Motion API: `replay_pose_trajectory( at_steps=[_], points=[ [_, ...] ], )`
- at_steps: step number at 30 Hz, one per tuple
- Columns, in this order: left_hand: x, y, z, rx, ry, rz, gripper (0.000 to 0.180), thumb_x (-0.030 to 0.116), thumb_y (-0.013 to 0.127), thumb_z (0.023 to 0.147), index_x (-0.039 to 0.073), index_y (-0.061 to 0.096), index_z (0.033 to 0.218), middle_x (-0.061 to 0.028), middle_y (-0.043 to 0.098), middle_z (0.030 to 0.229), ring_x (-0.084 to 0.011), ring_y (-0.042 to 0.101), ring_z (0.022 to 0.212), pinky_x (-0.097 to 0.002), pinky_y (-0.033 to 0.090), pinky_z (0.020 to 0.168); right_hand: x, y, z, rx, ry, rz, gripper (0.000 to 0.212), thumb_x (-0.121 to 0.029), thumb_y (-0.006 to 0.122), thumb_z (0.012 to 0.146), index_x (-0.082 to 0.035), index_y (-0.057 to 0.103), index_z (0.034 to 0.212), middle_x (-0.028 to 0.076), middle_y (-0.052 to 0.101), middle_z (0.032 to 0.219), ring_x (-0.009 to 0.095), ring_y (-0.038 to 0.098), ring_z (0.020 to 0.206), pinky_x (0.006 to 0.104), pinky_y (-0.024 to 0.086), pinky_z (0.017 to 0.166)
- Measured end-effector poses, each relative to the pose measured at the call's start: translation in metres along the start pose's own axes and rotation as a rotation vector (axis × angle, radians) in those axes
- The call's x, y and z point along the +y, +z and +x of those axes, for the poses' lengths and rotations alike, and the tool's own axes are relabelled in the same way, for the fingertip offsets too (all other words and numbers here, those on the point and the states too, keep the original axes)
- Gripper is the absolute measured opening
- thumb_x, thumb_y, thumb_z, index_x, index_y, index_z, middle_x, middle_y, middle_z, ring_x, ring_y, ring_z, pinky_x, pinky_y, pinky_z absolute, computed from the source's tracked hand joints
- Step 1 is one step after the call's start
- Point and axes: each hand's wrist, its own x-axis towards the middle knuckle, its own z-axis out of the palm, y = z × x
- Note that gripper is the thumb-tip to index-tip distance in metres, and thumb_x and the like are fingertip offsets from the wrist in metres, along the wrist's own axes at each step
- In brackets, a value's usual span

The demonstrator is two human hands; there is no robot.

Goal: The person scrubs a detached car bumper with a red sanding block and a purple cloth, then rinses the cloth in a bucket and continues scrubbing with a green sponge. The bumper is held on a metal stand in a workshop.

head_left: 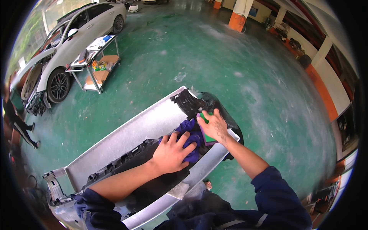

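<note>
seen from above through a round fisheye view, a person's two bare hands work over a long, pale silver car panel shaped like a bumper (142, 128), fitted with black plastic parts. the left hand (172, 153) lies with fingers bent and spread over a crumpled, deep purple cloth (196, 136); whether its grip is clenched on the fabric or only presses it, i cannot tell. just to its right, the right hand (215, 128) has its grip around a flat rectangular block, green on top with a pinkish-purple edge (207, 138). cloth and block sit side by side near the panel's far right end. the sleeves (281, 195) are dark navy. below the left hand is a broad, smooth black sheet (153, 186). beyond, on a green floor (165, 69), stand a pale sedan with its front opened up (92, 25) and a two-tier metal trolley (94, 46) carrying assorted items.
</note>
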Motion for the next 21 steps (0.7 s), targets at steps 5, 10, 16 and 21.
replay_pose_trajectory(
  at_steps=[5,10,16,21],
  points=[
    [0.004,0.001,0.009,-0.012,0.022,-0.025,0.076,0.04,0.089,0.081,0.022,0.06,0.149,-0.0207,0.05,0.16,-0.0458,0.056,0.134,-0.0599,0.057,0.101,0.025,-0.012,0.052,-0.017,0.207,-0.025,0.065,-0.066,0.062,0.103,-0.018,0.077,0.144,0.026,0.064,0.132,0.049,0.072,0.12,0.0558,0.059,0.105],
    [0.0,-0.001,-0.001,0.007,-0.003,-0.007,0.076,0.04,0.09,0.078,0.023,0.062,0.146,-0.0169,0.052,0.156,-0.0449,0.057,0.135,-0.0585,0.059,0.099,-0.014,-0.008,-0.002,-0.049,-0.035,0.05,0.062,-0.065,0.058,0.106,-0.019,0.075,0.144,0.03,0.063,0.135,0.051,0.071,0.122,0.0583,0.059,0.105],
    [0.003,0.006,0.009,0.004,0.018,-0.023,0.075,0.042,0.09,0.078,0.023,0.063,0.146,-0.0174,0.052,0.157,-0.0446,0.057,0.135,-0.0577,0.059,0.098,0.021,-0.002,0.054,0.03,0.182,-0.103,0.062,-0.064,0.055,0.107,-0.017,0.076,0.141,0.029,0.063,0.134,0.053,0.071,0.118,0.0575,0.06,0.102],
    [0.0,0.002,0.0,0.035,-0.001,-0.013,0.076,0.042,0.09,0.077,0.024,0.063,0.146,-0.017,0.054,0.156,-0.0441,0.058,0.133,-0.058,0.058,0.097,-0.004,-0.007,0.012,-0.009,0.029,0.029,0.063,-0.065,0.06,0.105,-0.02,0.076,0.145,0.027,0.064,0.129,0.049,0.071,0.118,0.0548,0.058,0.103]
  ],
)
